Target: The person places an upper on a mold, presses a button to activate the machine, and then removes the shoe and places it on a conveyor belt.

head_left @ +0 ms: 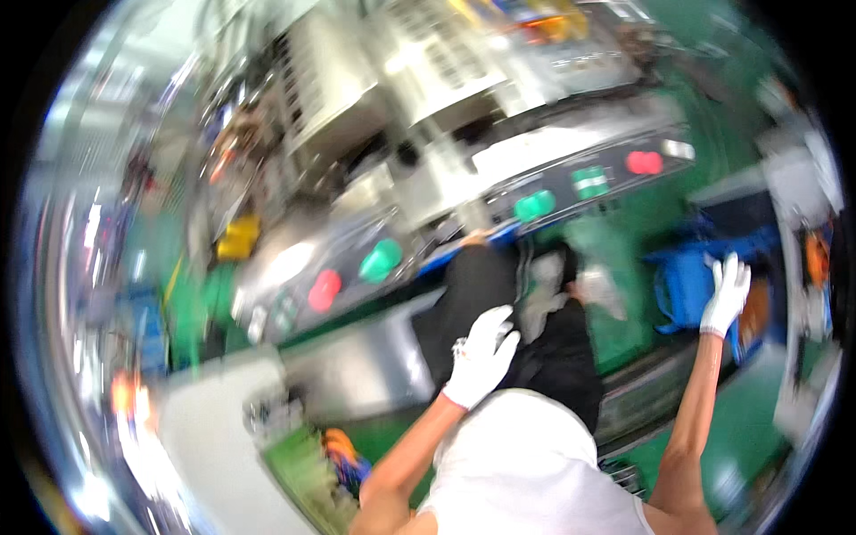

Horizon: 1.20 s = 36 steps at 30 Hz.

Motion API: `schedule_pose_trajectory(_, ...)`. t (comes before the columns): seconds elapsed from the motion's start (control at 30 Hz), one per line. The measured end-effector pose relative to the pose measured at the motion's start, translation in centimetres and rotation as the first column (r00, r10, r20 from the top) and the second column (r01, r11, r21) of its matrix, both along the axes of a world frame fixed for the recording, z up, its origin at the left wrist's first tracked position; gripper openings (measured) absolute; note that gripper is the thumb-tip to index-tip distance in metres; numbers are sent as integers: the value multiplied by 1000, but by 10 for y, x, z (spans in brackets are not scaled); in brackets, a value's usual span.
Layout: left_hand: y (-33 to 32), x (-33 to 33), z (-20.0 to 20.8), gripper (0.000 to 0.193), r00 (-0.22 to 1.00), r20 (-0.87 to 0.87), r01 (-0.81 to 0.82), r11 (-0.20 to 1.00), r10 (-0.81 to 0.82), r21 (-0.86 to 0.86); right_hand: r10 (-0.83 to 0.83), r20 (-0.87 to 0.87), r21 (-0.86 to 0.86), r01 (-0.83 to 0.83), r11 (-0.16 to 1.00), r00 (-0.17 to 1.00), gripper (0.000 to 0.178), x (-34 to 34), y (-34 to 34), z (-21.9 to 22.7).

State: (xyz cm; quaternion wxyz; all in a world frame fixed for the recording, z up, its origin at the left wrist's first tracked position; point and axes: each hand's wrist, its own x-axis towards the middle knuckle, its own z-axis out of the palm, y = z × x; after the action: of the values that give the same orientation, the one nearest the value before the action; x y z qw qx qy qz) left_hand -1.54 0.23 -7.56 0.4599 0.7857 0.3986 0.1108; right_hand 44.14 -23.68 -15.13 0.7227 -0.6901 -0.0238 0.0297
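My right hand, gloved and spread flat, rests on the blue plastic crate at my right; it looks rigid, light, best gripped by the rim. My left hand hangs open, empty.

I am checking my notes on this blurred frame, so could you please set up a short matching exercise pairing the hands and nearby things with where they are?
Things:
1. left hand
2. right hand
3. red round button
4. yellow object

Places:
A. at the blue bin on the right
B. on the slanted panel, beside a green button
C. raised in the middle, gloved white, over the dark trousers
D. left of the machine, above the panel

Pairs: 1-C, 2-A, 3-B, 4-D
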Motion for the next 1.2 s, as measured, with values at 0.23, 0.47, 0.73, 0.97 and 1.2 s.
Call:
schedule_pose_trajectory(0.23, -88, -278, -40, 22, 614, 20, -761, 585, 789, 280, 873, -179, -144, -889, 434, 454, 73, -304, 187, 52)
schedule_pose_trajectory(0.47, -395, -503, -15, 45, -660, -387, -705, -352, 644, 616, 984, -127, -482, -860, -171, -124, 76, -363, 233, 89)
schedule_pose_trajectory(0.73, -513, -536, -113, 65, -729, -373, -627, -341, 575, 700, 920, -237, -717, -582, -383, -314, 77, -384, 281, 81)
schedule_pose_trajectory(0.97, -499, -540, -108, 37, -608, -557, -691, -32, 566, 722, 909, -263, -783, -479, -396, -322, 77, -363, 290, 90)
schedule_pose_trajectory(1.2, -303, -383, -75, 22, -146, -71, -908, -106, 987, 405, 850, -271, -673, -542, -503, -451, 78, -415, 236, 117)
